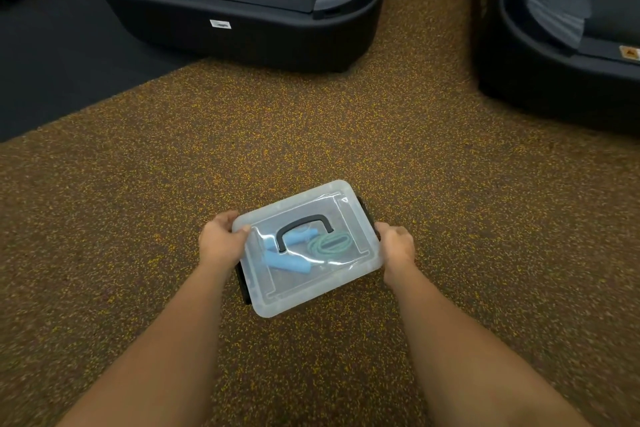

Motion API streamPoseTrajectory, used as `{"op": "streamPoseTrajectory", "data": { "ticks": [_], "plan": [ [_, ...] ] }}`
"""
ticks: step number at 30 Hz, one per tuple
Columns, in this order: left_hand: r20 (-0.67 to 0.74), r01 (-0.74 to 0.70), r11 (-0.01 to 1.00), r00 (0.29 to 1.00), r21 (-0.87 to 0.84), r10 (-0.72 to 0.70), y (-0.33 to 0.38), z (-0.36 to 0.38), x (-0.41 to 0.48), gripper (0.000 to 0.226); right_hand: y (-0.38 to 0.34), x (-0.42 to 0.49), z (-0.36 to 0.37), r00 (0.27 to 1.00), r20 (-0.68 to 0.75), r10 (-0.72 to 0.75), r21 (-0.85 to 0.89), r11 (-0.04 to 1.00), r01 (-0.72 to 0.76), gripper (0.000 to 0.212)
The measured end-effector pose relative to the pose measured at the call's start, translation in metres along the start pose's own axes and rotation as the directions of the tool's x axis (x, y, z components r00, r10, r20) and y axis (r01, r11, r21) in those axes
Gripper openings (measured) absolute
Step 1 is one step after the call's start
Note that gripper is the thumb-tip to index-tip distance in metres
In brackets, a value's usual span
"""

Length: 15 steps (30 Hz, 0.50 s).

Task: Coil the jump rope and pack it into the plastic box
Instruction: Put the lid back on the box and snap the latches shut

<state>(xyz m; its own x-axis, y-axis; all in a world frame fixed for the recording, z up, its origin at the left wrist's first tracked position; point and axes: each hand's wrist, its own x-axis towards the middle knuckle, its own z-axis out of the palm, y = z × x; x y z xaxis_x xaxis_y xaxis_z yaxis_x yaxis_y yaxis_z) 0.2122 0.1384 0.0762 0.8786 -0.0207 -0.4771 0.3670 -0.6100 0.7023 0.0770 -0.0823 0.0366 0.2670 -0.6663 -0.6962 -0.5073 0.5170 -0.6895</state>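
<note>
A clear plastic box (287,295) with its lid on sits on the speckled brown floor in front of me. Its black carry handle (302,229) lies flat on the lid. Through the lid I see the jump rope: two light blue handles (284,262) and a coiled green cord (330,245). My left hand (221,239) grips the lid's left edge, thumb on top. My right hand (396,246) holds the right edge near a black side latch (364,210). Another black latch (242,284) shows on the left side.
Two dark treadmill bases stand ahead: one at the upper middle (242,10), one at the upper right (561,28). A black floor mat (52,62) covers the upper left. Speckled brown flooring (450,166) surrounds the box.
</note>
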Motion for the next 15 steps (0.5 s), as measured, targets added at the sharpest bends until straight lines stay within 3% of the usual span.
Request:
{"op": "streamPoseTrajectory", "data": {
  "ticks": [4, 9, 15],
  "plan": [
    [0.088, 0.148, 0.986, 0.986, -0.072, -0.141, -0.009, 0.0, 0.003, 0.06, -0.002, 0.001, 0.001, 0.997, 0.072, -0.023, 0.016, 1.0, 0.022, 0.03],
    [0.205, 0.294, 0.949, 0.942, -0.112, -0.267, -0.017, 0.0, -0.001, 0.08, -0.005, -0.002, 0.001, 0.982, 0.164, -0.089, -0.027, 0.995, 0.095, 0.027],
    [0.242, 0.351, 0.93, 0.917, -0.112, -0.317, -0.018, -0.001, -0.004, 0.076, -0.003, -0.001, 0.001, 0.979, 0.144, -0.141, -0.081, 0.985, 0.154, 0.03]
  ]
}}
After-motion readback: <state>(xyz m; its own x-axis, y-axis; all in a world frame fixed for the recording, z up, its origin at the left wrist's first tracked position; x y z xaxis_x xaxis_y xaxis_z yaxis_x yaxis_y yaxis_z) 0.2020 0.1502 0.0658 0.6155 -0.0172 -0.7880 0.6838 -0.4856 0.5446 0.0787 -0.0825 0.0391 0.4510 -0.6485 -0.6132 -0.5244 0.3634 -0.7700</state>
